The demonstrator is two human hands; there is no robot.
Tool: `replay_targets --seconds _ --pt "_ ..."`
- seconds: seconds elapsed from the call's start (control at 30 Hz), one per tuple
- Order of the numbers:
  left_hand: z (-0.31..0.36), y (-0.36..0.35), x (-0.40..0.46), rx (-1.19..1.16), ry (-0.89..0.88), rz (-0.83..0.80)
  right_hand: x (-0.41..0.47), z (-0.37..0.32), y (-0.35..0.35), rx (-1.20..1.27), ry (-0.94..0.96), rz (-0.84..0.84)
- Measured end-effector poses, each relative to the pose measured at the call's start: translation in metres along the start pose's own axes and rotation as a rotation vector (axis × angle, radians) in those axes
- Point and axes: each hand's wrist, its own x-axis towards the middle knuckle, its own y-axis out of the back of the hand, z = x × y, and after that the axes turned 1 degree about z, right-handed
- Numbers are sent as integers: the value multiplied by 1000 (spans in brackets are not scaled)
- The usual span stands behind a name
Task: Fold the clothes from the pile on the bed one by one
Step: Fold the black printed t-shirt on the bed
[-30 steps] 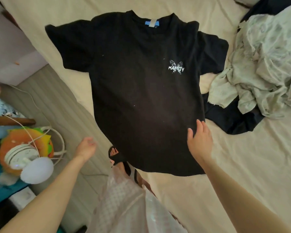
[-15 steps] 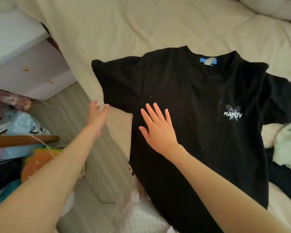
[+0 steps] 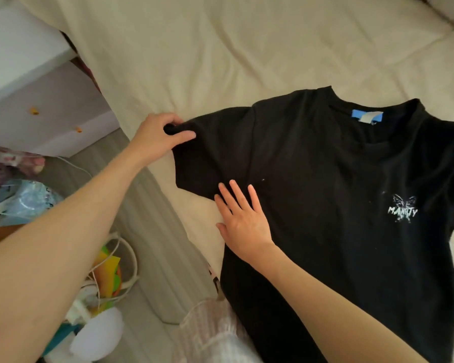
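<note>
Change since half a second back: my left hand (image 3: 161,136) went from hovering open off the bed edge to gripping the sleeve cuff (image 3: 174,129) of the black T-shirt (image 3: 325,205), fingers and thumb curled round a bunched bit of the hem. My right hand (image 3: 243,221) slid toward the left of the frame; it lay flat, fingers straight and spread, pressing the shirt body just below the armpit seam. The shirt itself stayed put.

My read: spreading was done, first fold was starting. Right hand marked and pinned the fold line, left was set to carry the sleeve across toward the chest. This garment was at its opening fold; the pile wasn't in view except maybe a dark scrap at the right edge, couldn't tell.

Shirt state: lay face up on the cream bed sheet (image 3: 220,61), centre to right of frame, collar toward the top with a blue neck label (image 3: 367,117) showing. White butterfly print (image 3: 402,212) at right of chest. Mostly flat, slight ripples near the collar. Hem ran off the bed edge at bottom of the frame. Far sleeve was cut off at the right edge.
</note>
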Motion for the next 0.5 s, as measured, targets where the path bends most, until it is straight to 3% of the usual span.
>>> replay_targets --seconds 0.1,0.23,0.3,0.4,0.5 --pt "-8 10 -11 -37 61 -53 -1 3 2 33 27 45" --pt "0 24 -25 -611 226 -13 -7 1 8 143 16 192" --pt "3 21 -29 -698 248 10 -9 -1 8 225 -5 270" --pt "8 8 -35 -638 295 94 -14 -7 16 445 -70 296" --pt "23 4 -40 -273 212 273 -25 -3 38 869 -313 238"
